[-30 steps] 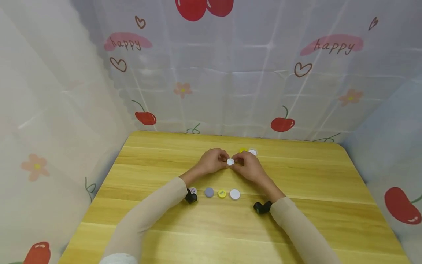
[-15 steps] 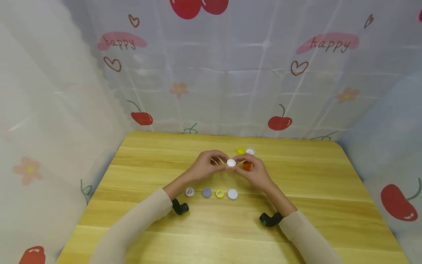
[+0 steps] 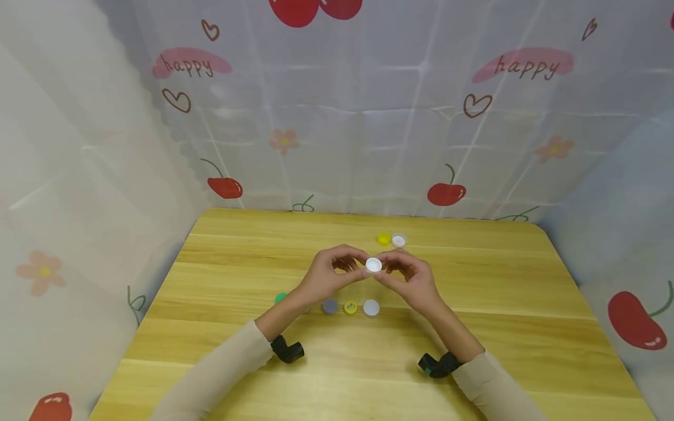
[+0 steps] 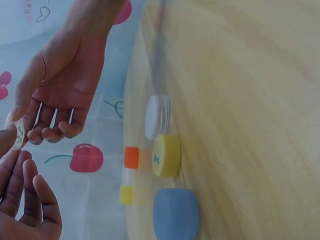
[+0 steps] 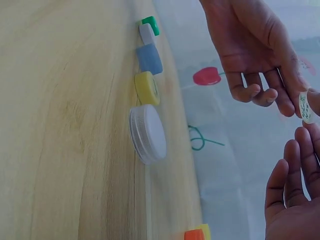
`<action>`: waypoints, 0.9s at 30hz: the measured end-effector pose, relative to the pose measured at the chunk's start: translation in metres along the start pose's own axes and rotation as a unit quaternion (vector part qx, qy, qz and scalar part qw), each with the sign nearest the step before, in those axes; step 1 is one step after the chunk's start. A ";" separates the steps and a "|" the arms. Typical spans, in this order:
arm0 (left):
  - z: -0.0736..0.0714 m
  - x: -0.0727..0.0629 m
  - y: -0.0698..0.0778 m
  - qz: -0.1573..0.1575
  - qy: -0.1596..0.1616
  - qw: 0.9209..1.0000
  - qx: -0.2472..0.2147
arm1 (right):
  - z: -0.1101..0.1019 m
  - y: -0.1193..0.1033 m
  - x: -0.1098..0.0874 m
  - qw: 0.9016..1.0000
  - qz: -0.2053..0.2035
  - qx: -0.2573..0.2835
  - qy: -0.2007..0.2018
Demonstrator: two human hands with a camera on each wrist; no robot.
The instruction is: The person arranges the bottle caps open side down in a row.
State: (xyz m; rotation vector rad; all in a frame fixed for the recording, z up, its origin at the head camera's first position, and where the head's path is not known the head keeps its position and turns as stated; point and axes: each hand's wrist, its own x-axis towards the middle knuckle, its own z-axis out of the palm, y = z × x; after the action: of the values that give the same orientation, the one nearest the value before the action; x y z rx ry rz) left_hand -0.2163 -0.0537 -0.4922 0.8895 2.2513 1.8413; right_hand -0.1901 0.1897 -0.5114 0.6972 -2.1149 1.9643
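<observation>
A small white bottle cap (image 3: 373, 265) is held in the air between both hands, its hollow side facing the head camera. My left hand (image 3: 327, 273) pinches its left edge between thumb and fingertips. From the other side, the right hand (image 3: 415, 282) pinches its right edge the same way. Green print shows on the cap's underside (image 5: 305, 107) in the right wrist view. Below the hands stands a row of caps: green (image 3: 281, 298), blue-grey (image 3: 330, 306), yellow (image 3: 350, 307) and a larger white lid (image 3: 371, 308). Another white cap in this row is mostly hidden by my left wrist.
Farther back on the wooden table (image 3: 495, 269) lie a yellow cap (image 3: 384, 238) and a white lid (image 3: 399, 240). An orange cap (image 4: 131, 157) shows in the wrist views. Printed curtains (image 3: 342, 158) surround the back and sides. Black wrist cameras (image 3: 440, 365) hang under both wrists.
Both hands have come up and nearer with the white cap, which looks larger now. The green cap has come into view beside my left forearm. The orange cap is hidden again in the head view.
</observation>
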 end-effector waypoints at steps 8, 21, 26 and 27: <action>-0.004 0.001 0.000 -0.109 -0.041 0.988 -0.099 | -0.003 -0.001 -0.002 1.000 -0.011 -0.013 -0.012; -0.010 0.004 -0.003 -0.237 -0.094 0.947 -0.195 | -0.003 0.001 -0.003 0.998 -0.013 -0.037 -0.049; -0.010 0.004 -0.004 -0.228 -0.094 0.955 -0.167 | -0.004 0.000 -0.004 0.997 -0.012 -0.052 -0.059; -0.010 0.004 -0.004 -0.224 -0.093 0.957 -0.160 | -0.004 0.000 -0.004 0.997 -0.010 -0.055 -0.060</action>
State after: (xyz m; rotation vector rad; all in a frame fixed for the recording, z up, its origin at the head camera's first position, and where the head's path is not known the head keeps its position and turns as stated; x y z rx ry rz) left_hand -0.2250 -0.0612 -0.4922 0.4299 1.7832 1.7486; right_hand -0.1870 0.1944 -0.5126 0.8318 -2.2541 1.8225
